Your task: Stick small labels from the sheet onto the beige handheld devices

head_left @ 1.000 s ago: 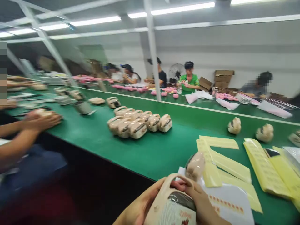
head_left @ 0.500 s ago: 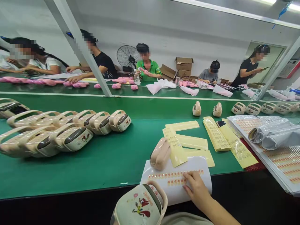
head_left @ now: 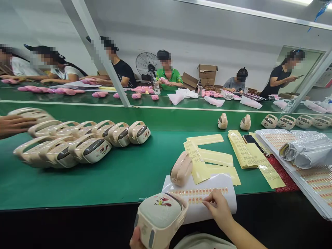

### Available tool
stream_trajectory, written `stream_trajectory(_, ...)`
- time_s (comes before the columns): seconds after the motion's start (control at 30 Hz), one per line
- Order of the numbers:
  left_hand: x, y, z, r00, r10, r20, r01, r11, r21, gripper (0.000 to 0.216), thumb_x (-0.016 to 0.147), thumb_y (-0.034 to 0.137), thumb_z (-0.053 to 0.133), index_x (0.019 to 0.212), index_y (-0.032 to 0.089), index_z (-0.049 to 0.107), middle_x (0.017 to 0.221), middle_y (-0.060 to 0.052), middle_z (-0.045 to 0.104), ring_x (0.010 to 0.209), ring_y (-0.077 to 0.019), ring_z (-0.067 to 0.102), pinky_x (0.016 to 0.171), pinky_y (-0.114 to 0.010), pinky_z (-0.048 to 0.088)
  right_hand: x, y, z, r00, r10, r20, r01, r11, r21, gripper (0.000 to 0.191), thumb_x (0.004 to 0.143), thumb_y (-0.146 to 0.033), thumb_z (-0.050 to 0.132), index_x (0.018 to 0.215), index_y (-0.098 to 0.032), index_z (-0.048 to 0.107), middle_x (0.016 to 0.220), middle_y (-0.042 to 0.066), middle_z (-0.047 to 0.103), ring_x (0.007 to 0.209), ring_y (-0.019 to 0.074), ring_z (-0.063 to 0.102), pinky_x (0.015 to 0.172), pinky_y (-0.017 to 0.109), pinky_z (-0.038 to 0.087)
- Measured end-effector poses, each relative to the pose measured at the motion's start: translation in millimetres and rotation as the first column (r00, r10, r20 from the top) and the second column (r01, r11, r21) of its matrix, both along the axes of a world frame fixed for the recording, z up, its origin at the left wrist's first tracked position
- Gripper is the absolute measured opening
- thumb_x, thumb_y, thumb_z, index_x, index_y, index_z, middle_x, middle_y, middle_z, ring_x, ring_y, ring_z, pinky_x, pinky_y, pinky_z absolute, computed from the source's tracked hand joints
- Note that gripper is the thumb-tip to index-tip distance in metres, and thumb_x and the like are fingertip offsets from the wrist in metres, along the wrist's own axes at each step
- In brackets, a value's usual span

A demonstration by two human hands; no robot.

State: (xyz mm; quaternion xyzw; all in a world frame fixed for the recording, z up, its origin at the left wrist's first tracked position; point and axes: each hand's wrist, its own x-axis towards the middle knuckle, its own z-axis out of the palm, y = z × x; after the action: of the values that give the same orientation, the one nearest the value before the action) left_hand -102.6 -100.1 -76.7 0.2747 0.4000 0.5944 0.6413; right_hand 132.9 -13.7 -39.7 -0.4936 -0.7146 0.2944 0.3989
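My left hand (head_left: pixel 137 241) shows only at the bottom edge, gripping a cream handled toy case (head_left: pixel 159 217) with a red flower print on top. My right hand (head_left: pixel 219 209) rests on a white sticker sheet (head_left: pixel 228 185) at the near edge of the green belt, its fingertips pinched at a row of small orange stickers (head_left: pixel 199 192). A pinkish-beige case (head_left: pixel 181 168) lies on the far end of that sheet.
Two rows of cream cases (head_left: pixel 77 141) lie left on the green belt (head_left: pixel 129 173); another person's hand (head_left: pixel 14 124) touches them. Yellow backing strips (head_left: pixel 215 157) and more sticker sheets (head_left: pixel 311 173) lie to the right. Several people work at the far side.
The view swung right, from the left belt to the sheet in front. My right hand left the case and went to the sticker sheet. The case has turned, top face up.
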Motion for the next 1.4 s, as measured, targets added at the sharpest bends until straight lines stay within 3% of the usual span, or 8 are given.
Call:
stream_trajectory(0.1, 33.1, 7.2, 19.7, 0.950, 0.024, 0.311, -0.066, 0.990, 0.126, 0.056, 0.080, 0.068, 0.017, 0.122, 0.047, 0.047, 0.118, 0.004, 0.065, 0.116, -0.0253, 0.053, 0.098, -0.044, 0.040, -15.1, -9.3, 34.3, 0.865, -0.080, -0.495, -0.138, 0.911, -0.388, 0.035, 0.069, -0.050, 0.066, 0.059, -0.019, 0.053, 0.058, -0.001, 0.051, 0.059, 0.0147, 0.048, 0.058, 0.028, 0.042)
stream_trajectory(0.27, 72.4, 18.8, 49.9, 0.716, -0.273, 0.643, -0.106, 0.867, 0.486, 0.055, 0.087, 0.054, 0.019, 0.126, 0.030, 0.051, 0.128, -0.005, 0.058, 0.120, -0.0285, 0.048, 0.101, -0.046, 0.035, -51.0, -33.8, 55.2, 0.624, -0.118, -0.773, -0.331, 0.856, -0.398, 0.032, 0.065, -0.043, 0.074, 0.057, -0.019, 0.054, 0.062, -0.002, 0.052, 0.071, 0.0156, 0.053, 0.070, 0.028, 0.043)
stream_trajectory(0.47, 79.0, 25.1, 70.1, 0.588, -0.470, 0.659, -0.042, 0.796, 0.605, 0.055, 0.087, 0.049, 0.023, 0.132, 0.025, 0.043, 0.138, -0.003, 0.048, 0.123, -0.0202, 0.046, 0.101, -0.031, 0.035, -62.8, -43.1, 43.9, 0.653, -0.100, -0.751, -0.183, 0.941, -0.284, 0.024, 0.072, -0.039, 0.069, 0.060, -0.022, 0.058, 0.076, 0.000, 0.056, 0.099, 0.0223, 0.055, 0.091, 0.036, 0.040)
stream_trajectory(0.7, 79.5, 25.3, 67.5, 0.639, -0.467, 0.611, -0.010, 0.790, 0.614, 0.063, 0.084, 0.059, 0.017, 0.134, 0.027, 0.040, 0.136, 0.002, 0.050, 0.126, -0.0145, 0.042, 0.097, -0.021, 0.036, -65.4, -43.3, 43.4, 0.680, -0.057, -0.731, -0.164, 0.960, -0.226, 0.026, 0.077, -0.039, 0.064, 0.061, -0.022, 0.052, 0.075, 0.001, 0.053, 0.104, 0.0242, 0.054, 0.096, 0.041, 0.038)
stream_trajectory(0.93, 80.1, 24.8, 61.9, 0.702, -0.429, 0.569, 0.009, 0.803, 0.595, 0.072, 0.081, 0.067, 0.010, 0.130, 0.029, 0.046, 0.133, 0.003, 0.053, 0.122, -0.0110, 0.046, 0.098, -0.016, 0.032, -66.7, -41.5, 32.7, 0.800, 0.000, -0.600, -0.099, 0.986, -0.131, 0.025, 0.084, -0.035, 0.055, 0.063, -0.022, 0.052, 0.072, 0.000, 0.050, 0.083, 0.0189, 0.056, 0.082, 0.035, 0.046)
stream_trajectory(1.1, 76.8, 22.3, 59.2, 0.698, -0.391, 0.600, 0.009, 0.842, 0.539, 0.066, 0.082, 0.067, 0.016, 0.125, 0.031, 0.051, 0.129, 0.005, 0.057, 0.126, -0.0110, 0.041, 0.103, -0.017, 0.023, -68.7, -41.3, 34.1, 0.894, -0.006, -0.448, 0.061, 0.992, 0.110, 0.021, 0.087, -0.025, 0.048, 0.066, -0.022, 0.047, 0.070, -0.001, 0.046, 0.067, 0.0153, 0.050, 0.065, 0.030, 0.047)
stream_trajectory(1.27, 74.0, 20.0, 54.3, 0.689, -0.400, 0.605, 0.064, 0.864, 0.499, 0.061, 0.083, 0.061, 0.027, 0.121, 0.023, 0.057, 0.122, -0.002, 0.062, 0.127, -0.0146, 0.040, 0.104, -0.021, 0.026, -55.9, -33.9, 48.0, 0.996, -0.003, -0.093, 0.047, 0.878, 0.476, 0.017, 0.086, -0.018, 0.046, 0.070, -0.022, 0.052, 0.068, 0.000, 0.049, 0.068, 0.0165, 0.047, 0.063, 0.031, 0.037)
stream_trajectory(1.4, 76.8, 20.7, 50.2, 0.630, -0.378, 0.678, -0.028, 0.862, 0.506, 0.057, 0.086, 0.054, 0.027, 0.127, 0.021, 0.051, 0.132, -0.004, 0.054, 0.125, -0.0219, 0.043, 0.103, -0.031, 0.032, -46.6, -26.4, 54.0, 0.992, 0.019, -0.125, 0.010, 0.974, 0.225, 0.014, 0.089, -0.025, 0.041, 0.082, -0.023, 0.052, 0.069, -0.001, 0.052, 0.063, 0.0152, 0.047, 0.060, 0.029, 0.038)
